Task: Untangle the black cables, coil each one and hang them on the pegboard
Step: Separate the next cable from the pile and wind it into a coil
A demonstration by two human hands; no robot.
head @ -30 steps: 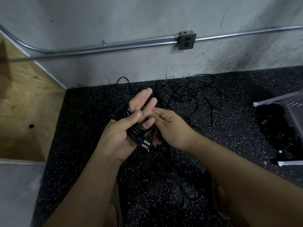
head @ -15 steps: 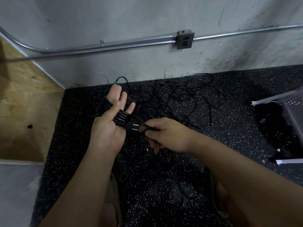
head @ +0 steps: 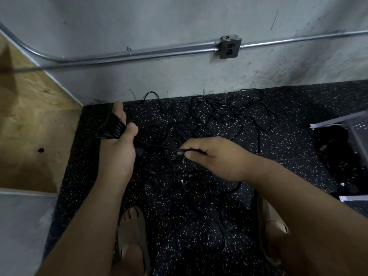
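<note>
A black cable coil (head: 113, 126) is wound around the fingers of my left hand (head: 117, 150), which is raised at the left with the fingers pointing away from me. From the coil a loose stretch of the same cable (head: 159, 146) runs right to my right hand (head: 215, 158), which pinches it between thumb and fingers. Beyond and below both hands a tangle of thin black cables (head: 225, 120) lies spread on the black speckled floor mat (head: 288, 144). The pegboard (head: 358, 136) shows only as a grey perforated panel at the right edge.
A wooden panel (head: 29, 124) stands at the left against the mat. On the concrete wall runs a metal conduit (head: 159, 52) with an outlet box (head: 230, 46). A dark bin (head: 338, 156) sits at the right. My sandalled feet (head: 133, 232) rest on the mat below.
My left hand has moved left and turned, carrying the coil with it. My right hand has drawn apart to the right, pulling the loose cable end out taut between the two hands.
</note>
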